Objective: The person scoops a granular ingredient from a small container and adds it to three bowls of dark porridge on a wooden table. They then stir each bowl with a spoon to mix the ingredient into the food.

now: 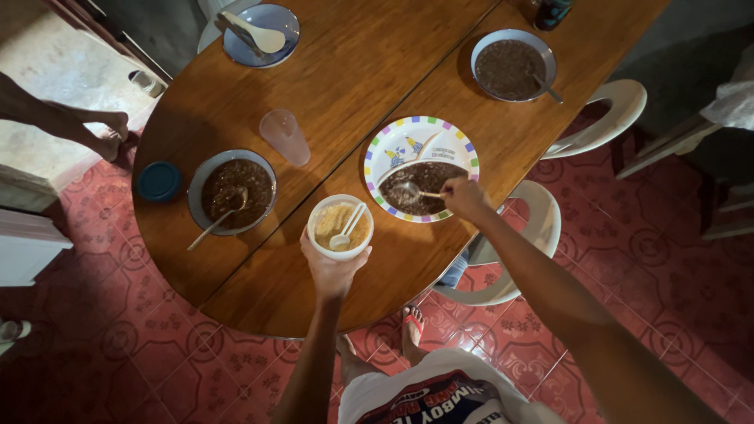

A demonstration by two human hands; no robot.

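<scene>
Bare arms without sleeves, a white shirt with a dark red and blue printed front, red-strapped flip-flops on both feet

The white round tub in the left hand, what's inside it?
The white round tub, held by the left hand, contains pale yellow powder with a white plastic spoon resting on it. What lies beneath the powder is hidden.

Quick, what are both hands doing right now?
Left hand: closed around a white cup of yellowish food.
Right hand: closed on a spoon in the colourful plate.
</scene>
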